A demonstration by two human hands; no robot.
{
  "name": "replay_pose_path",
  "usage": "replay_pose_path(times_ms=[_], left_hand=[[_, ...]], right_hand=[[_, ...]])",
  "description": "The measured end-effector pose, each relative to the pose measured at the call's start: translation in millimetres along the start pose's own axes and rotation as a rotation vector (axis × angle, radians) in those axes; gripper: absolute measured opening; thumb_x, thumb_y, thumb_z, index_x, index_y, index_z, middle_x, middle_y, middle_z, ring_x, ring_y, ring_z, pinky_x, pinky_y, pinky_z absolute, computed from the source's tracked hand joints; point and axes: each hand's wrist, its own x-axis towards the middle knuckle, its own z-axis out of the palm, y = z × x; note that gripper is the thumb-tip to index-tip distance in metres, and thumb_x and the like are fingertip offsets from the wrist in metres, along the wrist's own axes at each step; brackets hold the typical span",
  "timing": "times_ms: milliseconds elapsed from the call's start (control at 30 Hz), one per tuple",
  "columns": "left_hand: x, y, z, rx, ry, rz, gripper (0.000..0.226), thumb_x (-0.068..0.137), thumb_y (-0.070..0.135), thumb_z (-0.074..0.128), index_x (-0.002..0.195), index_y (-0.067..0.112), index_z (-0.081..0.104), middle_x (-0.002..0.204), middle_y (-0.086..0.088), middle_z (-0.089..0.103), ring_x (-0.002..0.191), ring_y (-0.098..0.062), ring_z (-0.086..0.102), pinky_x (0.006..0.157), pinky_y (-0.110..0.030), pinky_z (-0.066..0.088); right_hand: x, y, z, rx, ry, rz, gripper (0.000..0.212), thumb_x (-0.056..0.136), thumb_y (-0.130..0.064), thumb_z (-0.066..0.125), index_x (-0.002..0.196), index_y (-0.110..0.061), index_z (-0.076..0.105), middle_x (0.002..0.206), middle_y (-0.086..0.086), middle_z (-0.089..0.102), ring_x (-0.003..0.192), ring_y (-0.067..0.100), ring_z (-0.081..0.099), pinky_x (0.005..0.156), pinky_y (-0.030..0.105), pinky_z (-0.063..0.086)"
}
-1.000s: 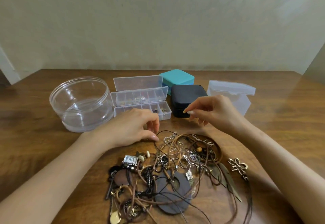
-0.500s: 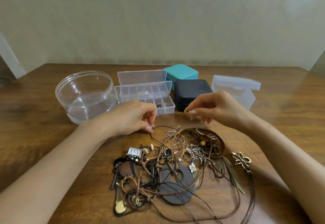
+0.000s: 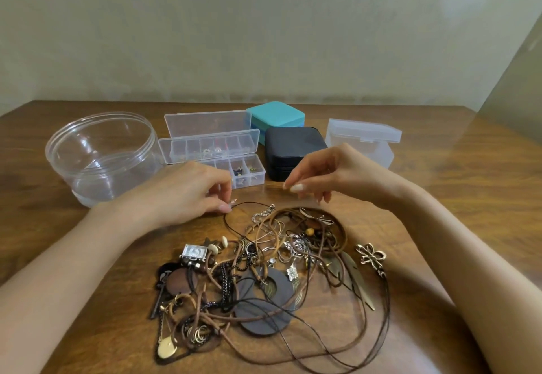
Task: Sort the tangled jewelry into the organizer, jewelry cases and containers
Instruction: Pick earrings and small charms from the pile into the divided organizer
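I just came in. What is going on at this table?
A person is untangling a jewelry pile on the wooden table. The left hand pinches the end of a thin black cord at the pile's far edge. The right hand hovers beside it, fingertips pinched; whether it holds anything is unclear. The open organizer behind holds a few small pieces.

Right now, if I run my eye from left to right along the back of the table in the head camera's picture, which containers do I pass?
Round clear tub → clear compartment organizer → teal jewelry case → black jewelry case → frosted lidded box.
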Motion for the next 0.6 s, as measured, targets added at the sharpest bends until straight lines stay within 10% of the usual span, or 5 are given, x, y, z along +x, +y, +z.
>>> replay_pose_path(times_ms=[167, 600], left_hand=[[-2, 20, -6, -0.23, 0.227, 0.115, 0.014, 0.078, 0.035, 0.067, 0.086, 0.03, 0.057, 0.078, 0.014, 0.054, 0.071, 0.008, 0.049, 0.058, -0.014, 0.038], [-9, 32, -2, -0.099, -0.183, 0.129, 0.051, 0.059, 0.055, 0.077, 0.086, 0.041, 0.036, 0.093, 0.02, 0.044, 0.08, -0.002, 0.047, 0.069, -0.021, 0.043]], right_hand=[[-9, -19, 6, 0.129, -0.274, -0.159, 0.01, 0.076, -0.009, 0.072, 0.086, -0.01, 0.071, 0.087, 0.005, 0.064, 0.081, 0.023, 0.06, 0.072, 0.033, 0.049], [-7, -24, 17, -0.362, -0.434, -0.047, 0.035, 0.078, -0.011, 0.074, 0.105, -0.032, 0.066, 0.094, 0.006, 0.055, 0.081, 0.012, 0.051, 0.072, 0.026, 0.046]])
